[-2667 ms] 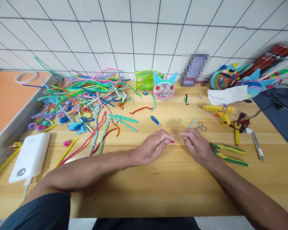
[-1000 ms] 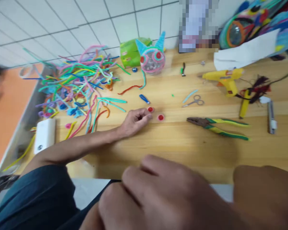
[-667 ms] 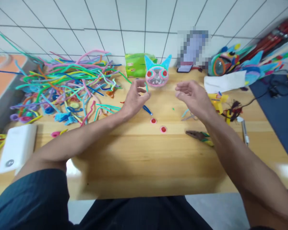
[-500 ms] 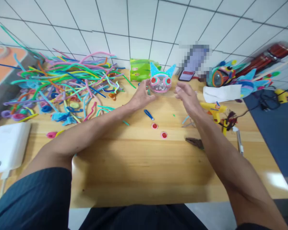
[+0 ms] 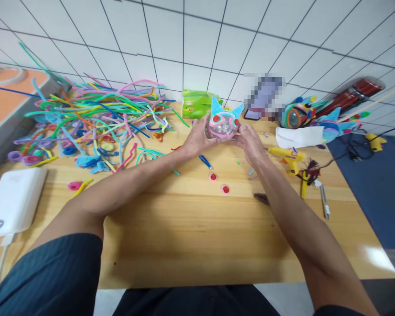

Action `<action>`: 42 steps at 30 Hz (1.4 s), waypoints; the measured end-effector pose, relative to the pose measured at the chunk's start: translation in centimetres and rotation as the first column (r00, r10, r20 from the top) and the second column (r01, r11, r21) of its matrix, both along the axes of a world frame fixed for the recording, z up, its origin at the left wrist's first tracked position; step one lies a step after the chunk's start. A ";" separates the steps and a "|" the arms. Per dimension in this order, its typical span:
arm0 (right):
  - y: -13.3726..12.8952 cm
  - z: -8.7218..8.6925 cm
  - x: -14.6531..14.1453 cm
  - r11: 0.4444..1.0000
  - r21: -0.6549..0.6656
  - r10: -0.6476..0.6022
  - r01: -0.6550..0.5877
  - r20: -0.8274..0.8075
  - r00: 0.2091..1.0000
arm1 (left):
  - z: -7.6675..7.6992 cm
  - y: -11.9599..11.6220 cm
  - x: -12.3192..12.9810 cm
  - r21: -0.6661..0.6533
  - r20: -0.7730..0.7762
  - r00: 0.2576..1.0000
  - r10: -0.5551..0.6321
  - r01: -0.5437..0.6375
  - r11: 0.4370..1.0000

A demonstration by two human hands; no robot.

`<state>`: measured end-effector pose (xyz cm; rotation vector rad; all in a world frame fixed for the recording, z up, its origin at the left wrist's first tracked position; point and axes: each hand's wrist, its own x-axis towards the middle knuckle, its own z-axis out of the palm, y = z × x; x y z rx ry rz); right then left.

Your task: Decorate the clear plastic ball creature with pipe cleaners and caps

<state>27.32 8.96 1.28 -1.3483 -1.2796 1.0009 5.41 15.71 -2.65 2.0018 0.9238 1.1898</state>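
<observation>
A clear round ornament (image 5: 223, 126) with blue pointed ears, pink trim and red round eyes is at the back middle of the table. My left hand (image 5: 198, 137) grips its left side, thumb below. On its right side my right hand (image 5: 250, 139) is closed round the lower edge, some fingers hidden. Nearer to me lie blue tweezers (image 5: 205, 162) and two red discs with pink rims, one disc (image 5: 213, 177) just above the other disc (image 5: 225, 189). Pliers (image 5: 261, 198) are partly covered by my right forearm.
A heap of coloured pipe cleaners (image 5: 95, 114) spreads over the left back. A white power bank (image 5: 15, 202) with a cable stands at left. To the right are a yellow glue gun (image 5: 289, 157), white paper (image 5: 299, 137), a cutter knife (image 5: 324, 202) and a red flask (image 5: 355, 96). Behind is a green packet (image 5: 197, 103).
My right hand, earlier apart from the ornament, has closed on its right side. The ornament has turned and tilted slightly between both hands. The camera view has shifted a little.
</observation>
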 end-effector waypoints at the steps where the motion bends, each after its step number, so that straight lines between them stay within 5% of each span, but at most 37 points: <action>1: -0.5 0.0 -0.1 1.000 -0.010 -0.002 0.002 -0.007 1.000 | 0.2 -0.8 -0.2 -0.005 -0.012 1.000 0.006 -0.006 1.000; 6: -2.3 -0.2 -0.5 0.998 -0.057 -0.013 0.012 -0.016 1.000 | -0.2 -2.9 -0.7 -0.045 -0.008 1.000 0.016 -0.016 0.999; 14: -6.3 0.6 1.3 0.998 0.014 -0.063 0.061 0.222 0.973 | -0.5 -2.4 -0.3 -0.038 0.136 0.972 -0.191 0.198 0.979; 22: -14.3 2.2 0.5 0.986 0.029 0.113 -0.165 0.614 0.781 | -1.2 -2.0 -0.6 -0.011 0.072 0.981 -0.177 0.179 0.984; 29: -15.2 0.1 -1.3 0.934 0.188 0.073 -0.303 0.733 0.677 | -1.3 -2.0 -0.7 0.001 0.037 0.976 -0.215 0.215 0.977; 38: -16.4 -0.2 -1.2 0.890 0.138 0.140 -0.436 0.826 0.546 | -1.4 -1.8 -1.0 0.106 -0.049 0.982 -0.184 0.189 0.976; 42: -16.7 1.8 -1.3 0.900 0.135 0.136 -0.415 0.818 0.559 | -1.3 -1.8 -0.9 0.105 -0.063 0.979 -0.196 0.201 0.974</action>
